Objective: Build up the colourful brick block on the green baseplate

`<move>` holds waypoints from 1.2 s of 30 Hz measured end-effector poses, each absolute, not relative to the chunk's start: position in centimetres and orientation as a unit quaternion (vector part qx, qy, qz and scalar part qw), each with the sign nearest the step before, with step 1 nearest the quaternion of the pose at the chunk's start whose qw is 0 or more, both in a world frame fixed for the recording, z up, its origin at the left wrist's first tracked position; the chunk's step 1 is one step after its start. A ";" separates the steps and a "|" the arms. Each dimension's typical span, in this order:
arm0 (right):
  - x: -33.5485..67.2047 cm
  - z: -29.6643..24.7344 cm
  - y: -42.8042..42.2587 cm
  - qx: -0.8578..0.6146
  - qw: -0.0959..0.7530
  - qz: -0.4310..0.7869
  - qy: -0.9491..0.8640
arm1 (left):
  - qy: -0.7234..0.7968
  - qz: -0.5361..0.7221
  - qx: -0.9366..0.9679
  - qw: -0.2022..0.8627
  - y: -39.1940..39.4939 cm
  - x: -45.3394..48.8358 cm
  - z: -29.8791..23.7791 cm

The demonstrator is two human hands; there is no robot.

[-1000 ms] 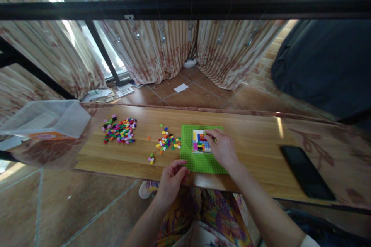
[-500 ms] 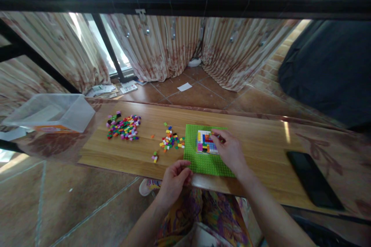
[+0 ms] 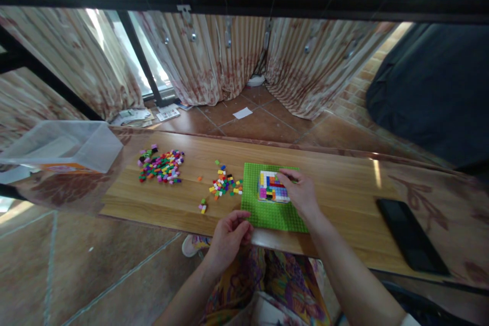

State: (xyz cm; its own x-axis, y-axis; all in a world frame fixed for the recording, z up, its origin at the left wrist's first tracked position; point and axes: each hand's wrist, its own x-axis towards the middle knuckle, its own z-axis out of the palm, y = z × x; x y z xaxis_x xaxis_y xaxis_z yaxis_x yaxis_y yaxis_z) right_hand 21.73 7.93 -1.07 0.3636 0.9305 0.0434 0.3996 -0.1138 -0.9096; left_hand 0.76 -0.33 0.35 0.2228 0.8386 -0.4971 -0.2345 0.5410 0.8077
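Wooden tabletop (image 3: pixel 344 193): right hand (image 3: pixel 301 194) pinches multicoloured brick mosaic (image 3: pixel 272 187); left hand (image 3: pixel 229 237) curls on green studded baseplate (image 3: pixel 267 216). Bricks likely light, rigid; grip sides.

Your right hand (image 3: pixel 301 194) sits on the brick mosaic (image 3: pixel 269 187). Left hand (image 3: pixel 229 234) is curled against the green baseplate (image 3: pixel 267 216), near corner.

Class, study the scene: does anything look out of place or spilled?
Papers and a white scrap lie loose on the floor by the curtains; two stray bricks sit apart from the brick piles on the table.
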 end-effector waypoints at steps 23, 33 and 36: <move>22.0 -1.1 7.9 -0.675 0.459 0.317 -0.483 | 0.507 0.370 0.339 0.701 -0.4 0.7 0.2; 20.0 2.6 4.8 -0.647 0.459 0.128 -0.596 | 0.567 0.457 0.368 0.579 -0.6 -3.9 0.7; 16.6 3.9 3.1 -0.570 0.425 0.133 -0.691 | 0.597 0.477 0.397 0.509 -0.3 -6.1 -0.2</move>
State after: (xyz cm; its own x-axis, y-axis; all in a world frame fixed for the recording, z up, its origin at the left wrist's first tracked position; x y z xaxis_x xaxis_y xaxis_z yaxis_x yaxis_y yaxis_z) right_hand 16.61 3.10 3.87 0.0098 0.9000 0.4358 0.6749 0.3156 -0.6669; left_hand -6.11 -0.34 -0.16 -0.1681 0.9590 -0.2284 -0.0123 0.2296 0.9732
